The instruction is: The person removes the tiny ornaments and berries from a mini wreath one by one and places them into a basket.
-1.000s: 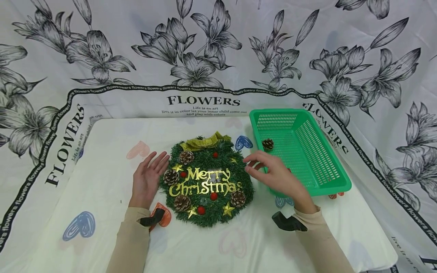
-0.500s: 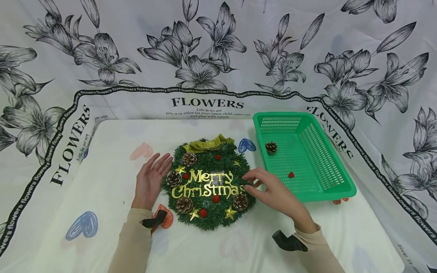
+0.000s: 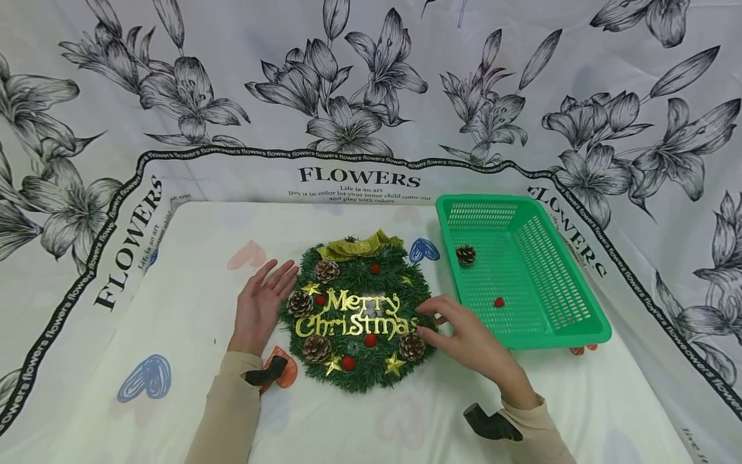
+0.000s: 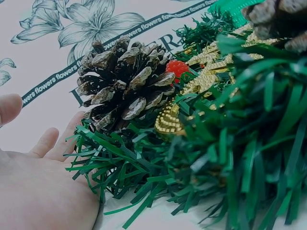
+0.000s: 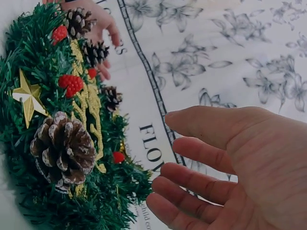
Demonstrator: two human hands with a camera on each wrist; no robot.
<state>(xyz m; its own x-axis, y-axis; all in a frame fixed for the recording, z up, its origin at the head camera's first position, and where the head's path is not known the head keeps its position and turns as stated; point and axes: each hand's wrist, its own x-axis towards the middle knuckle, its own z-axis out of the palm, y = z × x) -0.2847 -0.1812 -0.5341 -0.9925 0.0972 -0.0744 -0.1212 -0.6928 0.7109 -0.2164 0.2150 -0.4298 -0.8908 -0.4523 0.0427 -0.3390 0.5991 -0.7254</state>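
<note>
A green tinsel wreath (image 3: 361,380) lies on the table with a gold "Merry Christmas" sign (image 3: 348,326), pinecones (image 5: 64,149), red berries, gold stars (image 3: 394,364) and a gold bow (image 3: 361,247). My left hand (image 3: 259,308) is at the wreath's left edge, palm turned up and fingers extended. In the left wrist view its fingers reach beside the tinsel near a pinecone (image 4: 125,81). My right hand (image 3: 468,336) hovers at the right edge by the lower right pinecone (image 3: 412,347), fingers loosely bent. The right wrist view shows nothing between that hand's fingers.
A green plastic basket (image 3: 597,322) stands right of the wreath, near my right forearm. Inside it lie a pinecone (image 3: 466,255) and a red berry (image 3: 499,302). A white cloth (image 3: 191,322) with printed hearts covers the table; a flower-printed curtain (image 3: 220,71) hangs behind.
My right hand has moved down along the wreath's right edge, so the red berry in the basket now shows fully. The head view has shifted slightly. The left hand stays beside the wreath.
</note>
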